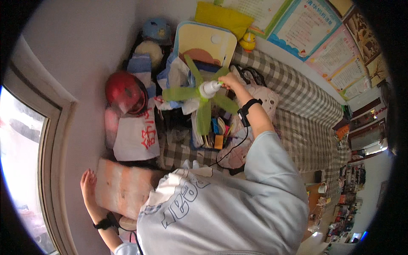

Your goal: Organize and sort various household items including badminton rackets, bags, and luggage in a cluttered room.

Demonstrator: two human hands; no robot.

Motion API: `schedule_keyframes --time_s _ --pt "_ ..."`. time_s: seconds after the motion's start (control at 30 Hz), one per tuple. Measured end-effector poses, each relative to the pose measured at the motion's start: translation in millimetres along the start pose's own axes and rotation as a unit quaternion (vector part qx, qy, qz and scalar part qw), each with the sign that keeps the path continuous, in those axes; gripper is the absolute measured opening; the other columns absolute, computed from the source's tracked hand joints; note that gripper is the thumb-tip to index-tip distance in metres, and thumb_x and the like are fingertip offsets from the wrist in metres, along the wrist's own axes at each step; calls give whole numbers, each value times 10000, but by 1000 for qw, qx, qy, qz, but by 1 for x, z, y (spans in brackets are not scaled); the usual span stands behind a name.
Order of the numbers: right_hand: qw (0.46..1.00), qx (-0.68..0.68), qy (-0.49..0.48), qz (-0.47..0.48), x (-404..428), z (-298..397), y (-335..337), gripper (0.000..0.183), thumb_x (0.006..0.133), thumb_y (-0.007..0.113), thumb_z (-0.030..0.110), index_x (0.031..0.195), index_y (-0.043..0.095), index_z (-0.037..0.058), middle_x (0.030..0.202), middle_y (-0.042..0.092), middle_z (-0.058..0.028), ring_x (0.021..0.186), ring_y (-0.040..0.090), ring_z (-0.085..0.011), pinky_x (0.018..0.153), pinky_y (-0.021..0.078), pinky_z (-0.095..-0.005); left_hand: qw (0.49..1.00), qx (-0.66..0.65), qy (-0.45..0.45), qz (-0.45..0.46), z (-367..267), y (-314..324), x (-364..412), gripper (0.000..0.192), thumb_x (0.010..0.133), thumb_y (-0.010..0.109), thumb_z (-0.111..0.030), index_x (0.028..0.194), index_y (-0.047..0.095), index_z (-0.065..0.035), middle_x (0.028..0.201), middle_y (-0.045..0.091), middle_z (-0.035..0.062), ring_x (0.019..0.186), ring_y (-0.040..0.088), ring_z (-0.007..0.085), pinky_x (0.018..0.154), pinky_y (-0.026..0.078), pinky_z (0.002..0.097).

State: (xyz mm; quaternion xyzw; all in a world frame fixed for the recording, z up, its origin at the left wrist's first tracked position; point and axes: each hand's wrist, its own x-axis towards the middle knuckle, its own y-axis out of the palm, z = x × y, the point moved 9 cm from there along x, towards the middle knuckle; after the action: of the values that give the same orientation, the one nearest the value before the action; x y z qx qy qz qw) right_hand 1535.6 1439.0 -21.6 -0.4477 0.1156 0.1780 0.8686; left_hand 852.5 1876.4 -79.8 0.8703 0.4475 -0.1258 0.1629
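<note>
A small fan with green blades (204,116) and a white motor housing (209,89) is above the checked sofa. My right hand (230,81) grips it at the housing's narrow green-tipped end; the fingers are closed there. My left hand (88,181) is beside the wall, at the edge of an orange-and-white striped box or cushion (122,188). Its fingers are bent, and whether they touch that thing cannot be told. Each wrist wears a black strap with a cable. Below the blades, a bin of books and small items (207,143) sits on the sofa.
A red helmet (122,91), a white bag with red writing (137,137) and a blue helmet (156,30) lie along the left wall. Behind the fan stands a pale yellow board (204,41). A pink plush toy (266,98) rests on the checked sofa (296,127). A window frame (52,127) is at far left.
</note>
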Motion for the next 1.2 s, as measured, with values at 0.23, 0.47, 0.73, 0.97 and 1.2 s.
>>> schedule_keyframes --time_s 0.23,0.47,0.73,0.97,1.2 --pt "995 -91 -16 45 20 30 25 379 738 639 303 803 598 -68 667 619 -153 493 597 -175 481 487 -312 999 -35 15 -10 18 -18 -14 307 850 540 -193 1102 494 -25 978 579 47 865 556 111 759 441 247" --pt "873 -305 -354 -141 -27 210 4 682 738 569 533 1149 489 -5 1037 578 -181 930 569 -304 766 468 -395 997 35 -5 -74 -12 11 -18 331 863 529 -236 1121 498 -30 990 581 36 863 556 103 766 449 247" --pt "900 185 -199 341 -74 298 250 679 698 616 556 1077 498 6 919 601 -118 753 597 -201 694 495 -321 990 93 56 -89 -56 36 -17 329 845 556 -252 1086 527 -30 956 588 32 856 552 102 764 440 245" --pt "681 585 107 427 14 193 460 711 795 312 665 1309 315 174 1290 366 -99 1135 378 -273 870 365 -443 991 69 31 -106 -48 45 -70 298 851 546 -219 1077 526 -27 948 579 36 869 552 115 779 445 253" --pt "610 649 88 446 -91 246 424 708 779 290 658 1319 309 201 1361 288 -81 1238 273 -304 982 220 -526 970 -25 -39 -239 12 1 -147 268 847 548 -196 1066 527 -44 938 583 36 822 551 94 734 448 230"
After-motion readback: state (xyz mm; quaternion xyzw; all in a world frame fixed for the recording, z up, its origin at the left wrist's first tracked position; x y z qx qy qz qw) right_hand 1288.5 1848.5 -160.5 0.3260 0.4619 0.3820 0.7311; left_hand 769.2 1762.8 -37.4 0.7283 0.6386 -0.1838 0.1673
